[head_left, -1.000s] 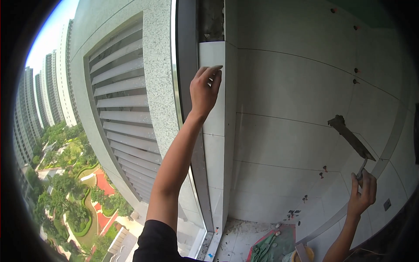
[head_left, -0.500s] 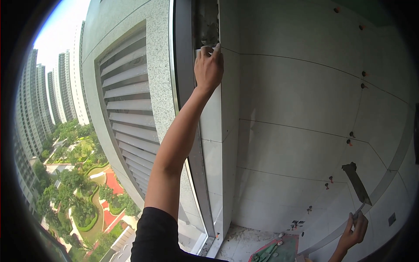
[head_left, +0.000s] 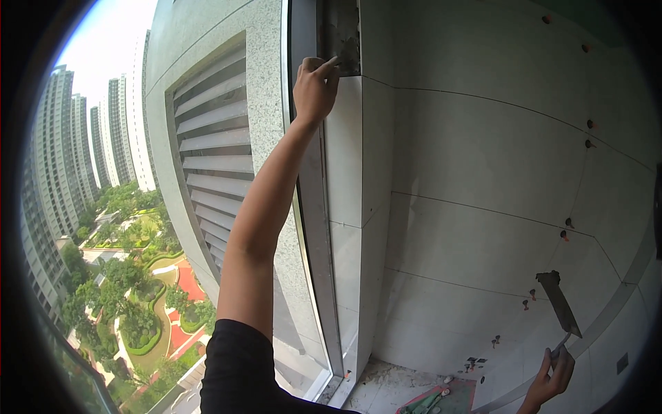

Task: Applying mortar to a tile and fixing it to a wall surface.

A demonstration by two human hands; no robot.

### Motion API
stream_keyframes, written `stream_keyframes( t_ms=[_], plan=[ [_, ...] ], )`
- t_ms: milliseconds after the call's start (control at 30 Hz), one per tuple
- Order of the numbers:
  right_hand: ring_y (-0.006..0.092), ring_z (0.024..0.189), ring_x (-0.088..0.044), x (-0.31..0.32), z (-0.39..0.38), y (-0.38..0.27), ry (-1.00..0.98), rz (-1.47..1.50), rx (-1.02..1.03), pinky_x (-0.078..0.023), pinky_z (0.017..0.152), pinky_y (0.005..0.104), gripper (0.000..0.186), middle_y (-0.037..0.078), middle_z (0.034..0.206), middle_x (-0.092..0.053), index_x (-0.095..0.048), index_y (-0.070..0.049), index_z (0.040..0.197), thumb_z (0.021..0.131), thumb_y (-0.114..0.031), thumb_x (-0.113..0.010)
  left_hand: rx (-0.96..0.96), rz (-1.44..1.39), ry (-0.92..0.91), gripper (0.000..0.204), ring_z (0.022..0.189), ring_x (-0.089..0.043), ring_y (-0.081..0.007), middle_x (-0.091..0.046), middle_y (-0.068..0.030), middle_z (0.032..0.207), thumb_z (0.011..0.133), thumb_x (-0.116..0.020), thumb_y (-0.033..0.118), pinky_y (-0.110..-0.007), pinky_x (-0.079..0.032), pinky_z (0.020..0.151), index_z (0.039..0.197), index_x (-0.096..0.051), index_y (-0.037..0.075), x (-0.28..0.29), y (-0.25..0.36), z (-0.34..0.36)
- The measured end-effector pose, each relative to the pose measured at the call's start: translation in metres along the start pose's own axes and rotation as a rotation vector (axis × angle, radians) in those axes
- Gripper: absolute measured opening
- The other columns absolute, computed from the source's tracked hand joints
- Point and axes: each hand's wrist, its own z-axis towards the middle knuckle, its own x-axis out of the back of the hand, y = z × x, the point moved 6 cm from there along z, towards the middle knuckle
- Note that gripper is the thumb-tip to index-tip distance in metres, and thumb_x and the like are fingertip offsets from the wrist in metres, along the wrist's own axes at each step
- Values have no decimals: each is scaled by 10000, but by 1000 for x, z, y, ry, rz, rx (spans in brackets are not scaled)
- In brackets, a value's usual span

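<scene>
— White tiled wall (head_left: 483, 193) is filling the corner. Left hand (head_left: 316, 86)?
— Fingers curled, touching the top tile's (head_left: 345, 148) upper edge.
— Right hand (head_left: 552, 376)?
— Gripping a trowel (head_left: 560, 303), blade up, down low.

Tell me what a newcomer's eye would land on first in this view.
First the raised left hand, fingers on the top edge of a narrow white tile at the wall's corner, with bare grey mortar above it. Next the open drop on the left: tower blocks and gardens far below. Low on the right, the right hand holds a trowel before the tiled wall.
</scene>
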Motion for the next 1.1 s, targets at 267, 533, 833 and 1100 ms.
stream_keyframes(
  t_ms=[267, 533, 833, 1100],
  plan=[
    [259, 815, -765, 13, 23, -38, 82, 1, -43, -645, 676, 409, 292, 104, 999, -774, -846, -44, 1139, 997, -296, -889, -248, 335, -139, 748, 1590, -432, -384, -528, -154, 1670, 995, -801, 475, -515, -350, 1303, 1664, -549, 255, 13, -16, 22],
    [212, 730, -740, 15, 28, -56, 106, -94, 59, -632, 617, 363, 289, 99, 942, -763, -843, -25, 1127, 942, -228, -935, -224, 443, -221, 1175, 1739, -98, -427, -189, -248, 1853, 866, -826, 729, -568, -109, 1400, 1797, -278, 268, -6, -46, 50],
    [292, 897, -724, 7, -6, -19, -21, -53, -50, -612, 664, 400, 291, 184, 1115, -701, -734, 51, 1264, 1014, -75, -815, -197, 446, -216, 1303, 1719, -189, -432, -217, -241, 1844, 758, -951, 649, -546, -214, 1385, 1802, -247, 315, -16, -68, 62],
    [323, 863, -704, 55, -23, -19, 1, -140, -53, -565, 637, 421, 298, 192, 1059, -697, -733, 50, 1227, 968, -49, -842, -156, 311, -123, 934, 1680, -304, -431, -342, -232, 1798, 865, -937, 450, -548, -364, 1323, 1680, -520, 266, -10, -37, 102]
  ],
)
